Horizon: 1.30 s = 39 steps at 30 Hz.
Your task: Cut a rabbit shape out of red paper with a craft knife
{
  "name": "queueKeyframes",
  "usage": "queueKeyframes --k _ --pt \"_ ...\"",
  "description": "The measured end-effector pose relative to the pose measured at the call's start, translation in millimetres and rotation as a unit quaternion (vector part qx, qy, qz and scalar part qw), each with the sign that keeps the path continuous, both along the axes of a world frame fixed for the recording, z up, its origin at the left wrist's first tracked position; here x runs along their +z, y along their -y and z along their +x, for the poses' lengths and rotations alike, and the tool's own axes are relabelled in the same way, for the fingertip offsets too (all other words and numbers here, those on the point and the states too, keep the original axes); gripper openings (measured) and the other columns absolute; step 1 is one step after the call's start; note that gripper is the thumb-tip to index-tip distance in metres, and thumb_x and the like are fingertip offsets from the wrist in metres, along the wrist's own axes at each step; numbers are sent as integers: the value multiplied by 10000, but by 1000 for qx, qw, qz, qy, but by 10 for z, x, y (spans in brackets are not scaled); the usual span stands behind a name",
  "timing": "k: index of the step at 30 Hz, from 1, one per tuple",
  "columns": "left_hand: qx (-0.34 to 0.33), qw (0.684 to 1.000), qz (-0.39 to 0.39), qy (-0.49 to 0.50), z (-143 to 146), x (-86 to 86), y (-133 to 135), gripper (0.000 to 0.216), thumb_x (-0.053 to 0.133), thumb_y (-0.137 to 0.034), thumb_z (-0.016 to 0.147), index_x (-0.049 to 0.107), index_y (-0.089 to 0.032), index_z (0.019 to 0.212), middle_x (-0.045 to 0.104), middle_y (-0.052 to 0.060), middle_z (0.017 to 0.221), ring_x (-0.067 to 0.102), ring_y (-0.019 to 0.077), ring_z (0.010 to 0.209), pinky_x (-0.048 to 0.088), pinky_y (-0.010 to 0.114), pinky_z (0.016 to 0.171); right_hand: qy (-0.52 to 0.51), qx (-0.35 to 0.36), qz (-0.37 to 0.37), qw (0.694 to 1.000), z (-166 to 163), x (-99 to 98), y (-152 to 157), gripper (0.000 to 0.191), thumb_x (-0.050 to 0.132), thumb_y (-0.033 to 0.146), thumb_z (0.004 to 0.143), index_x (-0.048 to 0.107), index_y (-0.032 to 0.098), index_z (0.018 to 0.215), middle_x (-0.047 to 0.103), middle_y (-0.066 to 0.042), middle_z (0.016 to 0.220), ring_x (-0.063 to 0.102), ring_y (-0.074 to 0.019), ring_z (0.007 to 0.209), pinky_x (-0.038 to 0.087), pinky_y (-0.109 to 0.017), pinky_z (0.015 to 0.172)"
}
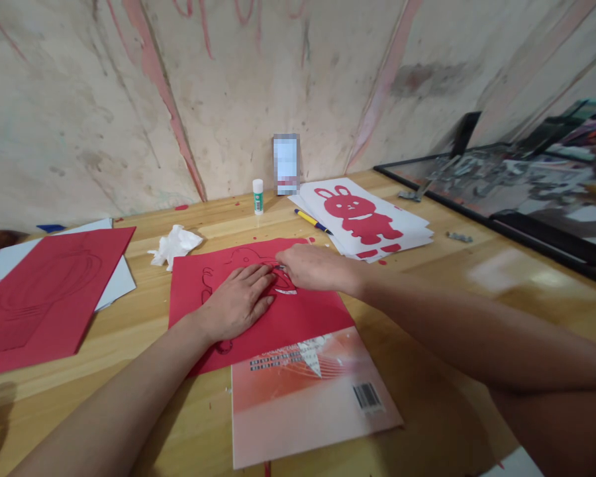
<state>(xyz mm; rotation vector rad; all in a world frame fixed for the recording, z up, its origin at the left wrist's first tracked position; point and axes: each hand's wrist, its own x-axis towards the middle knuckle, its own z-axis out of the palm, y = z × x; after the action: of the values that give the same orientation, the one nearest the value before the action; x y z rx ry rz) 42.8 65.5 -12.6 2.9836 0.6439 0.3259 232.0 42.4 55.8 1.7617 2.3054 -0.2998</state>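
A red sheet of paper [302, 318] with black drawn outlines lies in front of me, partly over a pink and orange booklet [312, 404] with a barcode. My left hand [241, 295] rests flat on the sheet, fingers stretched out and pressing it down. Closed around a craft knife [281, 267], my right hand [310, 265] works close to the left fingertips. Only a bit of the knife near its tip shows; the fist hides the rest. Just below it, a curved cut-out [285, 291] in the red paper shows white underneath.
White sheets with a red paper rabbit [357, 215] lie at the back right beside a yellow-blue pen [312, 221]. A glue stick [258, 197] and a phone [286, 164] stand near the wall. Left are crumpled tissue [175, 245] and another red sheet [54, 298]; a black-framed panel [501, 205] lies right.
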Motion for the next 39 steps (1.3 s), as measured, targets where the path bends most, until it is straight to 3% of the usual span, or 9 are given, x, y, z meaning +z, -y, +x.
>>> queueKeyframes --k 29,39 --pt "-1 1000 -3 -1 9 17 9 404 354 -332 974 475 -135 1305 445 134 1416 387 260 1318 349 450 1068 -5 -18 9 1000 -9 -45 -21 303 445 143 831 630 140 1070 695 -153 978 657 -273 897 400 -278 574" --pt "-6 1000 0 4 6 11 1 416 343 -339 979 479 -116 1303 446 138 1416 383 250 1320 349 433 1077 12 -27 -24 999 -69 47 -34 314 465 134 812 652 145 1064 689 -159 993 659 -269 875 419 -280 578"
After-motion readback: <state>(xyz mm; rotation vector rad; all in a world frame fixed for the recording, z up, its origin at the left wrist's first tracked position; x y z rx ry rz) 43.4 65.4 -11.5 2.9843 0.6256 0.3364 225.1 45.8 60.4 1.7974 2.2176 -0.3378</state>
